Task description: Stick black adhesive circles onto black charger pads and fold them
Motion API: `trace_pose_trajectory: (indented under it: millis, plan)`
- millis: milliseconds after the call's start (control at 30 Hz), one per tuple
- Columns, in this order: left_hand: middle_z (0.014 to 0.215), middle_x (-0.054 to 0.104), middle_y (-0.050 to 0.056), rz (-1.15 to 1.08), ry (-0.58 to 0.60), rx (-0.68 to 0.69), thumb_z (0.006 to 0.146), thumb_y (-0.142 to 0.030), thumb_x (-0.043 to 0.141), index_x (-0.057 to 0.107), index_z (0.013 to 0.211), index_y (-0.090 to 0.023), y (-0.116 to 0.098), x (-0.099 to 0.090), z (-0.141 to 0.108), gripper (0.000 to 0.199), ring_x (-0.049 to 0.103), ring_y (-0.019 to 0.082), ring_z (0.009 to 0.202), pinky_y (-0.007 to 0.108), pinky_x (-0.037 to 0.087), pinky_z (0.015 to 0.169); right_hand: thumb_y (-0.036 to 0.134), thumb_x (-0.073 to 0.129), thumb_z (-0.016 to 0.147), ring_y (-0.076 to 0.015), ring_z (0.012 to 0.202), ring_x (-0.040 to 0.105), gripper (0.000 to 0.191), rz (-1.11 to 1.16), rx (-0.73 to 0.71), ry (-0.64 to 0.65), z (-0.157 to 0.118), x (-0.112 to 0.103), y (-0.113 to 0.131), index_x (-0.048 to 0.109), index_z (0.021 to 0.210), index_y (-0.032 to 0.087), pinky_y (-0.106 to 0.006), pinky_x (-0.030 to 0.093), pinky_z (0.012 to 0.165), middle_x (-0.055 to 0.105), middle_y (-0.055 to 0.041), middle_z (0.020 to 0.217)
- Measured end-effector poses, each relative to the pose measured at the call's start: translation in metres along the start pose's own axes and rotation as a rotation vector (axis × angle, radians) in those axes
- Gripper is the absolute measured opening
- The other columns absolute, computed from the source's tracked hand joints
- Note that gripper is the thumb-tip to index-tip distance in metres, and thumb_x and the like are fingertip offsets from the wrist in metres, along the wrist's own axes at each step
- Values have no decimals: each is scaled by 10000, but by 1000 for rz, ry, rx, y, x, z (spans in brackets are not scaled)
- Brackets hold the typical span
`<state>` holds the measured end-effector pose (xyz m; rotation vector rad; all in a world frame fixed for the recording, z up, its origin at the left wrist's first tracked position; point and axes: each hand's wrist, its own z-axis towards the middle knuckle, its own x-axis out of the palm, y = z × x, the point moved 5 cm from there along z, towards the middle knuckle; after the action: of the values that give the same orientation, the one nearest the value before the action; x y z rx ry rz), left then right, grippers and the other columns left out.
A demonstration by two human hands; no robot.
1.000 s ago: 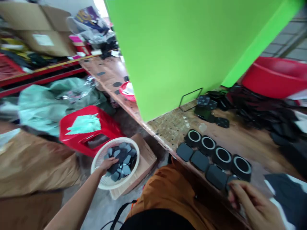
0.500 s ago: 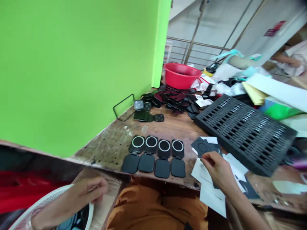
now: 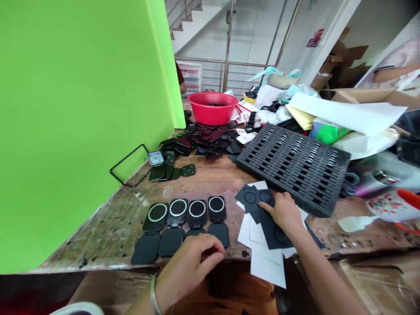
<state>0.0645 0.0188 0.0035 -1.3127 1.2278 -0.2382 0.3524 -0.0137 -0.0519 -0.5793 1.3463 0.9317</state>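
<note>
My left hand point(image 3: 193, 262), with a bangle at the wrist, hovers at the table's front edge over the lower parts of the black hinged pieces. Its fingers are curled; whether something small is between them cannot be made out. Four hinged pieces lie unfolded in a row, each with a pale ring on its upper square, such as the leftmost point(image 3: 156, 213). My right hand point(image 3: 284, 214) rests on dark sheets with ring outlines point(image 3: 273, 234), thumb and fingers spread around a sheet. White papers point(image 3: 267, 262) lie beneath and overhang the edge.
A black slotted tray point(image 3: 295, 164) stands behind my right hand. Further back are a red basin point(image 3: 213, 107), a heap of dark pieces point(image 3: 206, 142) and a wire frame point(image 3: 129, 166). A green panel point(image 3: 82, 122) bounds the left; a cup point(image 3: 393, 205) sits right. A person's arm shows far right.
My left hand has moved from above the white basket to the row of hinged pieces. My right hand has come down onto the dark sheets. The view has turned to the right.
</note>
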Motion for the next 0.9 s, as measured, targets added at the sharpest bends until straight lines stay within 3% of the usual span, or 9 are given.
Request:
trace_pose_trajectory:
  millis: [200, 333, 400, 467, 567, 633, 700, 833, 900]
  plan:
    - [919, 694, 14, -208, -123, -74, 840, -297, 569, 667, 931, -216, 16, -2, -1, 156, 620, 166, 858, 260, 439, 784, 298, 511, 880, -247, 862, 549, 138, 139, 35, -166, -9, -26, 6, 528, 928, 170, -319, 421, 692, 572, -96, 882]
    - [1204, 620, 70, -541, -326, -114, 773, -298, 659, 560, 1189, -212, 29, -16, -1, 436, 572, 200, 1105, 308, 420, 967, 380, 545, 864, -166, 702, 540, 182, 600, -18, -220, -26, -62, 24, 547, 895, 201, -275, 411, 649, 590, -24, 791]
    - [1301, 560, 84, -619, -400, -99, 731, -283, 709, 498, 1272, -213, 27, -23, 0, 585, 506, 206, 1207, 316, 365, 1036, 429, 587, 834, -148, 663, 522, 232, 837, -41, -49, -33, -67, 41, 556, 875, 202, -260, 392, 615, 585, -4, 736]
    - [1301, 562, 88, -692, -384, -86, 706, -271, 744, 487, 1293, -213, 23, -24, 0, 644, 494, 205, 1222, 309, 362, 1035, 454, 613, 816, -136, 643, 504, 273, 1032, -39, 193, -43, -61, 61, 548, 868, 194, -248, 374, 589, 571, 8, 695]
    - [1062, 681, 76, -871, -276, -152, 698, -292, 764, 629, 1110, -178, 22, -17, -1, 449, 622, 178, 981, 269, 463, 865, 462, 641, 796, -127, 636, 498, 310, 1243, 0, 494, -58, -43, 89, 524, 864, 183, -236, 371, 576, 572, 12, 684]
    - [848, 703, 44, -995, -247, -229, 683, -298, 777, 686, 926, -147, 25, -11, -4, 300, 630, 126, 743, 224, 476, 707, 457, 643, 796, -135, 647, 513, 309, 1290, 7, 593, -65, -32, 103, 519, 858, 181, -246, 388, 588, 584, 4, 692]
    - [734, 683, 19, -1080, -258, -274, 660, -285, 794, 693, 835, -131, 29, -7, -8, 254, 588, 91, 623, 194, 450, 620, 412, 658, 791, -154, 689, 536, 281, 1235, -40, 517, -68, -28, 112, 537, 900, 183, -277, 416, 636, 610, -15, 756]
    - [767, 688, 23, -1107, -283, -265, 669, -271, 785, 706, 858, -129, 31, -7, -11, 250, 581, 94, 639, 189, 446, 615, 234, 633, 817, -193, 891, 540, 102, 994, -362, 122, -75, -49, 131, 618, 912, 201, -332, 410, 813, 615, -49, 941]
    - [816, 696, 27, -1065, -300, -246, 690, -271, 769, 711, 895, -141, 29, -8, -12, 249, 588, 104, 684, 197, 457, 655, 183, 566, 861, -185, 899, 538, 75, 956, -473, 95, -84, -59, 142, 639, 862, 198, -314, 408, 813, 614, -47, 907]
